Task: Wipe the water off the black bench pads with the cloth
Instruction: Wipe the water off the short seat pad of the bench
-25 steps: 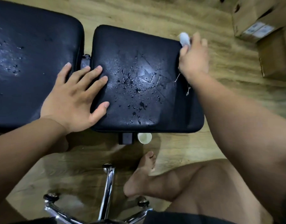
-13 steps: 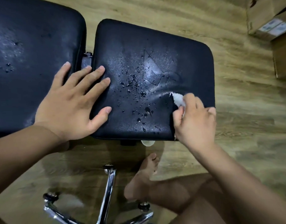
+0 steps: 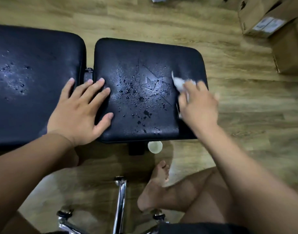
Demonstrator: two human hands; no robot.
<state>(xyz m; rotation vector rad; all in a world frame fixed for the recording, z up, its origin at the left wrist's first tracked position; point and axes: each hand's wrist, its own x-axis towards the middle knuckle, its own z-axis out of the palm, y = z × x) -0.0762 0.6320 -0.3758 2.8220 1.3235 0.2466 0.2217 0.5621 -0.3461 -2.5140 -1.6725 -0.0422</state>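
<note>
**Cloth at rt edge of seat pad; drops lie thumb-side**

Head view: the white cloth [image 3: 178,82] is bunched under the right hand [image 3: 198,105]. Its fingers are curled on it, though motion blur hides the exact grip. Cloth and fingertips are pressed on the seat pad [image 3: 145,51] near its rt edge.

The left hand [image 3: 79,112] is laid flat, fingers [image 3: 94,86] spread apart, bridging the gap btwn the seat pad and the back pad [image 3: 35,46]; nothing is held.

The water drops [image 3: 136,97] are scattered just thumb-side of the cloth, btwn the two thumbs. The patch's long axis runs approx. fingertip-to-wrist. A sweep toward the thumb is judged to be what is called for next, and the rt hand is the one w/ the cloth.

A second wet patch is seen on the back pad, past the left little finger and well apart from the cloth.

The pad surface is glossy and embossed, so drops may bead and smear. A wood-look floor [image 3: 145,17] lies below. Cardboard boxes [image 3: 263,16] are beyond the rt fingertips, and a small cup [image 3: 155,146] and a chrome chair base [image 3: 119,200] are wrist-side.
</note>
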